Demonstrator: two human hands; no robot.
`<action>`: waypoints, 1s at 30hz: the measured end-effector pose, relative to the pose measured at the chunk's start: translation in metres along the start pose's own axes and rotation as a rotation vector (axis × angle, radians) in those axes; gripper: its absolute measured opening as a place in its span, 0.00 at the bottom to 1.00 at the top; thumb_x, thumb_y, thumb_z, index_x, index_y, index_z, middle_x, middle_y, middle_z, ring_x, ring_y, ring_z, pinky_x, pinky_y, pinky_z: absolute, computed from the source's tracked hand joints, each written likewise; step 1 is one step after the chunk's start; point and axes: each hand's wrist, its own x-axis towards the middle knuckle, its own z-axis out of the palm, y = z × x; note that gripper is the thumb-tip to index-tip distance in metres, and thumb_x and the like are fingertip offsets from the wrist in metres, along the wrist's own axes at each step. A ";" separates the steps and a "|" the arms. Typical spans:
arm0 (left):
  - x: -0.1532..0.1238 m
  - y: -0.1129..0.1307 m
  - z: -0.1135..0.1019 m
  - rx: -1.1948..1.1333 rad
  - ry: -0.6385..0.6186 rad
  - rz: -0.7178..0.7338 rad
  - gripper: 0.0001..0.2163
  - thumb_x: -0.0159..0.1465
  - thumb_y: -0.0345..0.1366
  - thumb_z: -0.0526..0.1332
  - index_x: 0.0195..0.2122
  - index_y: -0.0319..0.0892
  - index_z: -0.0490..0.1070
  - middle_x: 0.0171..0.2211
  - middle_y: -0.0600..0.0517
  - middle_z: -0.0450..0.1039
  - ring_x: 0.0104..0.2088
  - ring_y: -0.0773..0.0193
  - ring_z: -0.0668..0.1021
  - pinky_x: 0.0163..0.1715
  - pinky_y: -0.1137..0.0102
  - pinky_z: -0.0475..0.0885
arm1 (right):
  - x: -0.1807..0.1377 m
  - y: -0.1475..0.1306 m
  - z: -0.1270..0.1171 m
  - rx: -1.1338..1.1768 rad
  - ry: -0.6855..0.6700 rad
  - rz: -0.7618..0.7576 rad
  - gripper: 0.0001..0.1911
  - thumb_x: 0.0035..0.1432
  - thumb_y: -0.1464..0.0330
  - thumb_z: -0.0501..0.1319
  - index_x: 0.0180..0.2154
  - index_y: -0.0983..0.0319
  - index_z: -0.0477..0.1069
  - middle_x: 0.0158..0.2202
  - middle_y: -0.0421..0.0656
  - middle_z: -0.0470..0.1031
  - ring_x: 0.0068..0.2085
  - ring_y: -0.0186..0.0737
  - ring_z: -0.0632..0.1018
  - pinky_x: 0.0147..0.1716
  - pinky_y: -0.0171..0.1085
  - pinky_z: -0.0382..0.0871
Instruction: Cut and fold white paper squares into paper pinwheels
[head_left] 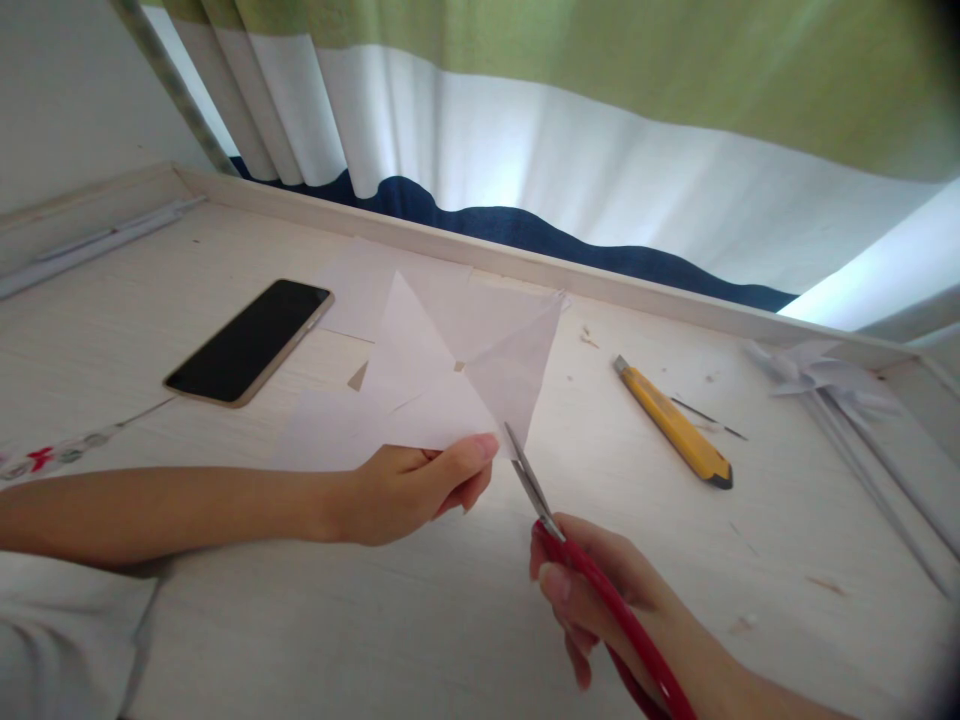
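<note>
A white sheet of paper with diagonal slits and a small hole near its middle is pinched at its near edge by my left hand, thumb on top. My right hand grips a pair of red-handled scissors. Their slightly parted blades point away from me and lie at the paper's near right edge, just right of my left thumb. Whether the blades have paper between them I cannot tell for sure.
A phone with a beaded strap lies left. More white paper is beneath and behind. A yellow utility knife, a thin dark rod and paper pinwheels on sticks lie right. A raised ledge and curtain bound the back.
</note>
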 end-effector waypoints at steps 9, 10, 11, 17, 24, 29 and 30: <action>-0.002 0.000 0.001 -0.005 -0.032 -0.024 0.20 0.62 0.40 0.39 0.15 0.41 0.55 0.13 0.58 0.52 0.17 0.72 0.60 0.20 0.77 0.58 | -0.002 -0.002 0.000 -0.011 0.015 0.029 0.19 0.49 0.52 0.56 0.27 0.63 0.60 0.21 0.34 0.57 0.17 0.25 0.62 0.15 0.26 0.63; -0.002 0.000 0.001 -0.005 -0.034 -0.021 0.20 0.62 0.40 0.39 0.15 0.41 0.55 0.13 0.58 0.52 0.17 0.72 0.60 0.20 0.77 0.58 | -0.002 -0.002 0.000 -0.009 0.012 0.028 0.19 0.48 0.52 0.56 0.27 0.63 0.60 0.20 0.34 0.57 0.17 0.25 0.62 0.15 0.27 0.63; -0.001 0.000 0.001 -0.007 -0.035 -0.016 0.20 0.62 0.40 0.39 0.15 0.41 0.54 0.13 0.58 0.52 0.17 0.72 0.60 0.20 0.77 0.58 | -0.001 -0.002 0.000 -0.006 0.010 0.024 0.19 0.48 0.52 0.56 0.27 0.63 0.60 0.20 0.34 0.57 0.17 0.25 0.62 0.15 0.26 0.63; -0.001 -0.001 0.000 -0.009 -0.052 -0.025 0.20 0.62 0.40 0.39 0.15 0.41 0.54 0.13 0.58 0.52 0.17 0.72 0.60 0.19 0.77 0.58 | 0.001 -0.003 0.001 -0.003 0.010 0.022 0.19 0.48 0.52 0.56 0.27 0.63 0.60 0.20 0.34 0.56 0.16 0.24 0.62 0.14 0.26 0.63; 0.000 -0.001 0.001 0.002 -0.058 -0.014 0.20 0.62 0.40 0.40 0.15 0.41 0.54 0.13 0.58 0.52 0.17 0.72 0.60 0.20 0.77 0.58 | 0.000 -0.006 0.001 -0.003 0.005 0.029 0.20 0.48 0.52 0.57 0.26 0.63 0.59 0.20 0.33 0.56 0.17 0.24 0.62 0.14 0.26 0.62; 0.000 0.001 0.000 -0.001 -0.073 -0.022 0.20 0.62 0.41 0.39 0.14 0.41 0.54 0.13 0.58 0.52 0.17 0.71 0.60 0.21 0.76 0.58 | -0.001 -0.005 0.000 0.001 -0.007 0.036 0.19 0.48 0.53 0.57 0.26 0.63 0.60 0.19 0.33 0.56 0.16 0.23 0.62 0.14 0.26 0.62; 0.001 0.001 0.000 -0.004 -0.074 -0.018 0.20 0.62 0.41 0.39 0.14 0.41 0.54 0.13 0.58 0.51 0.17 0.71 0.60 0.20 0.76 0.58 | -0.001 -0.005 0.000 0.005 -0.008 0.036 0.19 0.48 0.53 0.57 0.25 0.63 0.59 0.19 0.33 0.56 0.16 0.23 0.62 0.14 0.26 0.62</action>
